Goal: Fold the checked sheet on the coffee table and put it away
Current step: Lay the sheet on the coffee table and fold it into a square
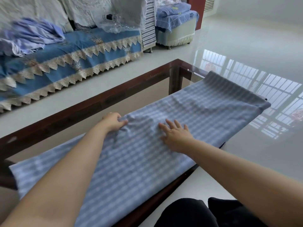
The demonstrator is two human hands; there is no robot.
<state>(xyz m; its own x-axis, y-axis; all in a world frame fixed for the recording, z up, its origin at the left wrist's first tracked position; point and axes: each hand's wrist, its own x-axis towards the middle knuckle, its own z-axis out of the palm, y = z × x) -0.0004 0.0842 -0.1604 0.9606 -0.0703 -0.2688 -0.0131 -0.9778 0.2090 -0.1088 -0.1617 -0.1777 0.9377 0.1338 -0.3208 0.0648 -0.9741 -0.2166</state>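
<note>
Head view looks down over dark trousers at the bottom edge, then along two bare forearms reaching forward over the table, a dark wooden frame with a glass top. Across that top lies the checked sheet, blue and white, spread in a long band from the near left corner to the far right end, where it hangs slightly past the frame. On it, the right hand rests flat with fingers straight and spread, its grip loose and holding nothing. Just beside it, to the left, the left hand pinches a bunched fold at the sheet's far edge, fingers curled round the cloth. Beyond the table stands a sofa under a blue, lace-trimmed cover, piled with crumpled bedding. Further right, a stool carries more folded blue fabric, on a glossy pale floor.
</note>
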